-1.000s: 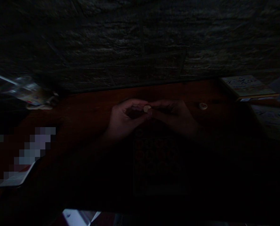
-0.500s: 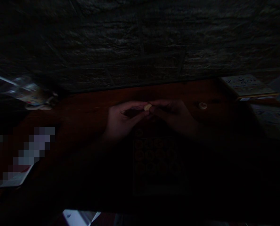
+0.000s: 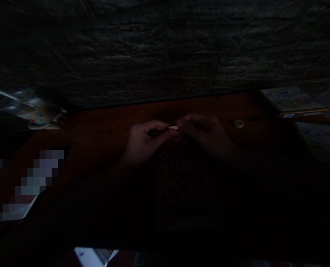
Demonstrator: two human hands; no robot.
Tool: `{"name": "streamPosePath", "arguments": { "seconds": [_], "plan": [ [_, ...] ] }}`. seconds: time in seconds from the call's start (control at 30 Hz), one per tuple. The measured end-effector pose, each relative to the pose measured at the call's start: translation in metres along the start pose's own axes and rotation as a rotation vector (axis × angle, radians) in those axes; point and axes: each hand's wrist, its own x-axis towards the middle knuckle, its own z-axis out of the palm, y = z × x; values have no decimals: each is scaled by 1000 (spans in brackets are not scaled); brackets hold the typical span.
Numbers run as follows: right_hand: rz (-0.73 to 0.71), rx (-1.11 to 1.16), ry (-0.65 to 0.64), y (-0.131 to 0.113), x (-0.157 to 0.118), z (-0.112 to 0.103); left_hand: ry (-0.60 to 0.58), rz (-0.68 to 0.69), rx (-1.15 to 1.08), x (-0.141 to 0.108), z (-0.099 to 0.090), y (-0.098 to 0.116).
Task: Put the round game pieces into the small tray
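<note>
My left hand and my right hand meet above a dark wooden table. Between their fingertips is a small pale disc, seen nearly edge-on and pinched from both sides. Another round disc with a faint mark lies on the wood to the right of my right hand. Below the hands, in deep shadow, a sheet or board shows rows of round shapes. One more faint round piece is at its top left edge.
A clear cup with a straw stands at the left by the stone wall. Patterned boxes lie at the right. A blurred-out flat object is at the left, a white item at the bottom edge.
The disc between my fingers has tilted from showing its face to nearly edge-on. The fingertips of my right hand have shifted slightly around it.
</note>
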Motion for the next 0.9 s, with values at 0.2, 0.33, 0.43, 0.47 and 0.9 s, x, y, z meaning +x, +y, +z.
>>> {"name": "streamPosePath", "arguments": {
  "seconds": [0.2, 0.33, 0.43, 0.47, 0.9],
  "plan": [
    [-4, -29, -11, -4, 0, 1, -60, 4, 79, 1, -2, 6],
    [11, 4, -14, -4, 0, 2, -95, -25, 39, 3, -4, 8],
    [14, -5, -7, -2, 0, 1, -101, -25, 25, 4, -5, 8],
    [13, -12, -3, -2, 0, 1, -103, -25, 20, 3, -5, 9],
    [-212, -193, -64, 2, -5, 0, -120, -60, -60, 5, -5, 8]
  ]
}}
